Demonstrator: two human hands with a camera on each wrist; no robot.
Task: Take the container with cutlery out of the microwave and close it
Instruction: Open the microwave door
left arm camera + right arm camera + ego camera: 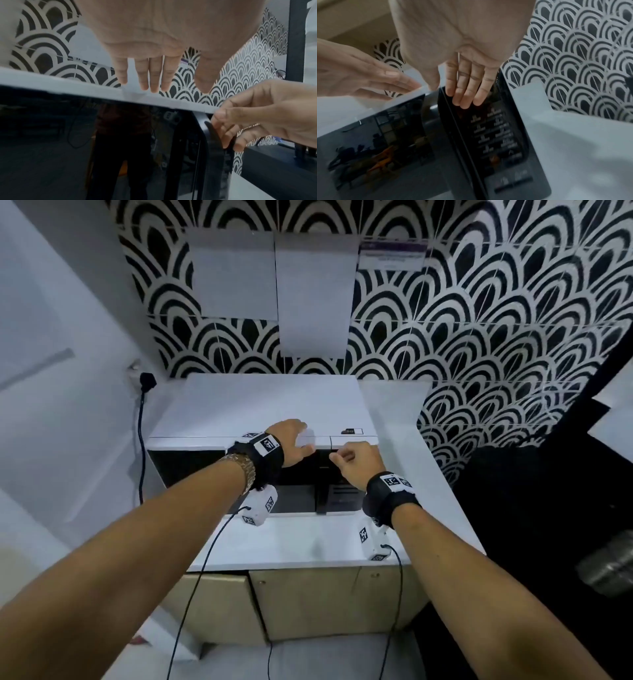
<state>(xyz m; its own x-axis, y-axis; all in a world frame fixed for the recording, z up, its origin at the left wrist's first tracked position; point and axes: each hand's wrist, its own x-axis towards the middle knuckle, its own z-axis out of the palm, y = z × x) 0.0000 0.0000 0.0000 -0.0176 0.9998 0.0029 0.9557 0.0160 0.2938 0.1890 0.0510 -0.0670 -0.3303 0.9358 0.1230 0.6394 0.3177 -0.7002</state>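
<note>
A white microwave [260, 405] with a dark glass door [68, 148] stands on a white counter. My left hand [291, 440] lies flat on its top near the front edge, fingers [154, 75] straight. At the door's right edge is my right hand [352, 462], its fingers [223, 135] hooked behind the black door handle [211, 134], next to the control panel [496, 135]. The door looks shut or barely ajar. The glass shows only reflections. The container with cutlery is not visible.
The white counter [308, 542] runs in front of and to the right of the microwave. A black plug and cable [147, 381] hang on the left wall. Behind is a black-and-white tiled wall [479, 337] with taped papers. Beige cupboard doors [325, 601] lie below.
</note>
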